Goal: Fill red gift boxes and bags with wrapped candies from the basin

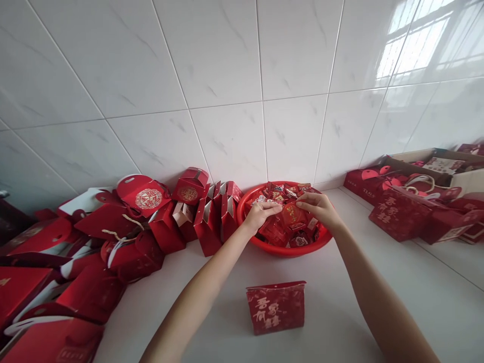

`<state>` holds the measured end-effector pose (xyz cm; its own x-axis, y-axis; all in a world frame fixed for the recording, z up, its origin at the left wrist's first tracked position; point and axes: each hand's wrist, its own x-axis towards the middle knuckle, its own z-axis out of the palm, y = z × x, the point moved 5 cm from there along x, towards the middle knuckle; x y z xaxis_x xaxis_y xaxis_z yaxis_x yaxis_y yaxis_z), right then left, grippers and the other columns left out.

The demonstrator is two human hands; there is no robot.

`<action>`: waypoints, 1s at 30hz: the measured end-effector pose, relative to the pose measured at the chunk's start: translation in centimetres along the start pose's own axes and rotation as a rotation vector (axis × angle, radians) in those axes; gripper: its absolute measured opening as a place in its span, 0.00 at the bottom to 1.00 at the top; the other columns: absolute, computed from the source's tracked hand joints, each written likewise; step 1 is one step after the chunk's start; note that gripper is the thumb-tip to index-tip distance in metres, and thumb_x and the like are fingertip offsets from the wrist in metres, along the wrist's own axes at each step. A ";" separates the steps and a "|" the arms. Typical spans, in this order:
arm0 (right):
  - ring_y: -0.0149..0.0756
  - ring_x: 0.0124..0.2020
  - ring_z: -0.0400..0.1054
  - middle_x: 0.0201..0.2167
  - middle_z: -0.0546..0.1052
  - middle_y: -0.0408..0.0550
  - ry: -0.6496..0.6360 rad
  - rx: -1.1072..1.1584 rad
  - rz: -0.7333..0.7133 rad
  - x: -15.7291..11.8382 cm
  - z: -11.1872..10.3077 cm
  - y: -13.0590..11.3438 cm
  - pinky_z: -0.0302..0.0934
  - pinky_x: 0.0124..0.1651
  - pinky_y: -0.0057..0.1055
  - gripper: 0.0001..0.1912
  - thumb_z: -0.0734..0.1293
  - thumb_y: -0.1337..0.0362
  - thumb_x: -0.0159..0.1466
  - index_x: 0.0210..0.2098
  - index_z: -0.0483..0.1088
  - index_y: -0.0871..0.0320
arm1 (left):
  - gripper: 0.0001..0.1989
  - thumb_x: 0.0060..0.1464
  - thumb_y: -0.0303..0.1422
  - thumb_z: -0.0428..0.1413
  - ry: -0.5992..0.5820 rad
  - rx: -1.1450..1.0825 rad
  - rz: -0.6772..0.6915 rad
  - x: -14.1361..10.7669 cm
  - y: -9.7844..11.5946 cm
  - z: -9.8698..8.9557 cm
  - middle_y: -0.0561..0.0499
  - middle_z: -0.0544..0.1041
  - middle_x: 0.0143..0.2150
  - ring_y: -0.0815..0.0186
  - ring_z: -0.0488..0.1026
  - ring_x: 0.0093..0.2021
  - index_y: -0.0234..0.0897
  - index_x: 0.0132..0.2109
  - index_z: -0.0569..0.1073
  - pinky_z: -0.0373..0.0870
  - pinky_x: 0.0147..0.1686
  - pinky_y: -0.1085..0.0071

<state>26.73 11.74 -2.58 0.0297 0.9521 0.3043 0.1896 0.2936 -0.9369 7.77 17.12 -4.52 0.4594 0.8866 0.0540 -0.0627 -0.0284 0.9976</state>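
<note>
Both bare hands are reaching over a round, bright red plastic basin (288, 250) heaped with small red-wrapped packets (274, 230). The left hand (262, 213) and the right hand (320, 207) are pinching a square, glossy red packet with gold print (294, 215) between them, above the heap. A dark red cardboard box with pale lettering (277, 308) is standing (upright, apart from the basin) on the white tabletop (212, 322).

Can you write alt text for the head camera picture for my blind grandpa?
A left hand and right hand hold a small red-and-gold packet over a round red plastic basin of wrapped packets. A dark red printed cardboard box stands nearer on the white counter; more red boxes sit either side.
</note>
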 end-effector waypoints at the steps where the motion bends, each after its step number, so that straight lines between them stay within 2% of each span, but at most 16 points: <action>1: 0.40 0.32 0.74 0.30 0.79 0.47 0.013 0.000 -0.021 0.0 0.0 -0.1 0.70 0.36 0.34 0.21 0.74 0.45 0.53 0.31 0.76 0.57 | 0.15 0.37 0.40 0.72 0.012 -0.005 0.014 0.0 0.1 -0.1 0.48 0.84 0.38 0.55 0.77 0.49 0.39 0.33 0.84 0.65 0.60 0.55; 5: 0.41 0.34 0.74 0.30 0.79 0.47 0.047 -0.001 -0.041 0.1 -0.1 -0.2 0.69 0.38 0.35 0.21 0.74 0.44 0.53 0.30 0.75 0.57 | 0.13 0.43 0.41 0.69 0.030 -0.005 0.057 -0.1 0.2 -0.2 0.47 0.84 0.41 0.55 0.78 0.48 0.38 0.34 0.84 0.70 0.56 0.55; 9: 0.41 0.35 0.73 0.31 0.79 0.47 0.033 -0.020 -0.056 0.0 -0.1 -0.5 0.68 0.39 0.36 0.21 0.73 0.44 0.54 0.31 0.76 0.57 | 0.13 0.47 0.42 0.67 0.023 0.078 0.094 -0.3 0.4 0.0 0.48 0.83 0.41 0.56 0.77 0.48 0.38 0.35 0.83 0.70 0.56 0.57; 13: 0.40 0.34 0.73 0.31 0.79 0.47 -0.067 -0.003 -0.055 -0.2 0.4 -0.6 0.68 0.38 0.35 0.21 0.73 0.45 0.55 0.33 0.77 0.57 | 0.19 0.46 0.41 0.68 -0.035 0.184 0.100 -0.6 0.5 0.8 0.46 0.81 0.50 0.53 0.76 0.54 0.39 0.45 0.82 0.69 0.57 0.57; 15: 0.41 0.35 0.74 0.32 0.80 0.49 -0.092 -0.005 -0.047 -0.1 0.5 -0.7 0.68 0.39 0.35 0.21 0.73 0.45 0.56 0.35 0.78 0.57 | 0.21 0.45 0.42 0.69 -0.071 0.233 0.094 -0.6 0.5 1.1 0.44 0.81 0.52 0.50 0.74 0.56 0.37 0.46 0.82 0.68 0.58 0.56; 17: 0.42 0.37 0.74 0.34 0.81 0.50 0.005 0.006 -0.048 0.0 0.1 -0.6 0.68 0.42 0.36 0.22 0.72 0.44 0.57 0.37 0.78 0.57 | 0.20 0.47 0.44 0.67 -0.069 0.250 0.115 -0.7 0.6 1.0 0.43 0.82 0.49 0.49 0.75 0.55 0.35 0.44 0.82 0.67 0.58 0.55; 21: 0.42 0.35 0.75 0.31 0.81 0.51 0.339 -0.006 -0.021 0.2 -1.9 0.3 0.68 0.42 0.38 0.20 0.67 0.45 0.60 0.35 0.75 0.57 | 0.18 0.52 0.46 0.62 0.045 0.187 0.214 -0.6 1.0 0.1 0.45 0.82 0.45 0.53 0.77 0.50 0.35 0.41 0.81 0.70 0.55 0.58; 23: 0.43 0.35 0.74 0.30 0.80 0.51 0.506 -0.135 0.013 0.1 -2.8 0.9 0.68 0.42 0.38 0.16 0.66 0.50 0.60 0.33 0.74 0.57 | 0.17 0.53 0.44 0.62 0.088 0.116 0.202 -0.5 0.9 -0.3 0.46 0.82 0.45 0.54 0.77 0.49 0.36 0.43 0.80 0.72 0.53 0.60; 25: 0.44 0.35 0.74 0.30 0.80 0.51 0.611 -0.343 0.088 0.0 -3.4 1.3 0.67 0.40 0.37 0.11 0.65 0.57 0.59 0.34 0.75 0.57 | 0.17 0.53 0.41 0.62 0.126 0.068 0.170 -0.4 0.6 -0.5 0.46 0.82 0.45 0.56 0.78 0.49 0.36 0.47 0.79 0.73 0.52 0.61; 27: 0.45 0.37 0.74 0.33 0.81 0.52 0.572 -0.582 0.172 0.3 -3.4 1.8 0.65 0.38 0.36 0.10 0.65 0.62 0.57 0.36 0.76 0.56 | 0.18 0.55 0.38 0.61 0.176 0.075 0.149 -0.3 0.5 -0.8 0.46 0.82 0.47 0.57 0.77 0.50 0.37 0.51 0.77 0.72 0.53 0.62; 30: 0.49 0.40 0.73 0.35 0.81 0.55 0.322 -0.846 0.210 1.0 -2.2 2.5 0.62 0.37 0.36 0.09 0.66 0.66 0.55 0.34 0.76 0.56 | 0.19 0.56 0.33 0.59 0.256 0.125 0.138 -0.5 0.6 -1.1 0.46 0.79 0.54 0.58 0.75 0.54 0.39 0.55 0.75 0.70 0.56 0.63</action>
<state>29.41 13.23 -4.23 0.3917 0.8718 0.2943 0.7985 -0.1632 -0.5794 6.50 17.20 -3.99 0.2155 0.9573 0.1927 0.0073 -0.1989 0.9800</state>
